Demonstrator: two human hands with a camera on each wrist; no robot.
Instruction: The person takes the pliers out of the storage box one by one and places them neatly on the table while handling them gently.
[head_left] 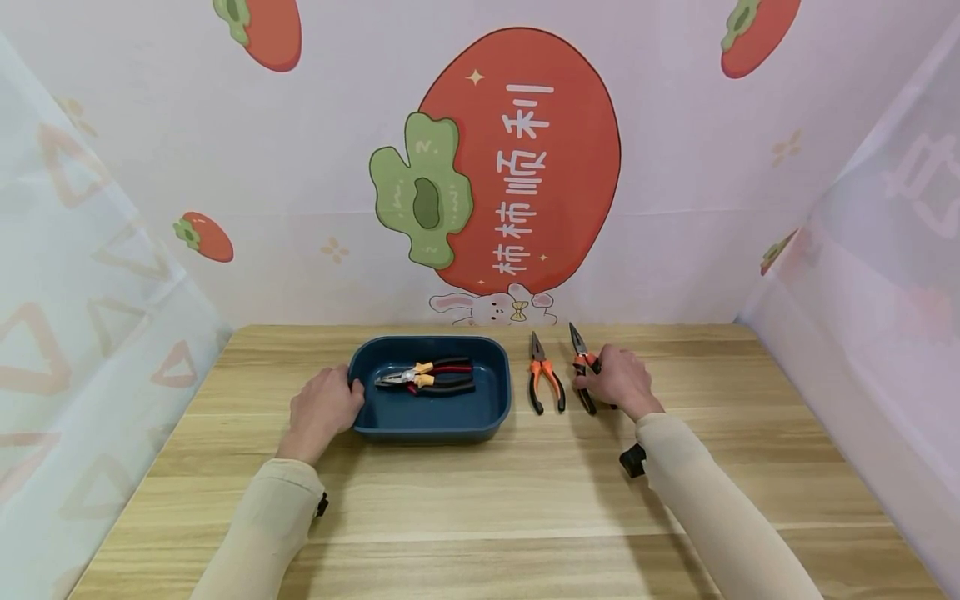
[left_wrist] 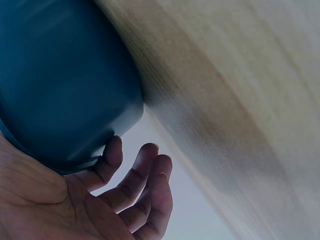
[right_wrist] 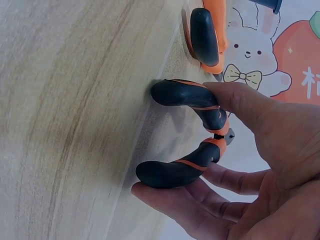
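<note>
My left hand (head_left: 321, 412) grips the left rim of a dark blue plastic basin (head_left: 431, 434), thumb over the edge and fingers along its outer wall. Inside the basin lie combination pliers (head_left: 424, 380) with yellow-and-black handles; red handle parts show beside them, perhaps from a second pair. To the right, my right hand (head_left: 621, 382) holds long-nose pliers (head_left: 578, 342) on the table. In the right wrist view, thumb and fingers press the two spread black-and-orange handles (right_wrist: 182, 170) from either side. Similar long-nose pliers (head_left: 546, 367) lie between basin and right hand, jaws pointing away.
A wood-grain table (head_left: 480, 508) carries everything. Behind it hangs a pale backdrop (head_left: 675, 208) printed with persimmons and a rabbit, and pale curtains (head_left: 82, 275) stand at both sides. The basin wall rises around the pliers inside it.
</note>
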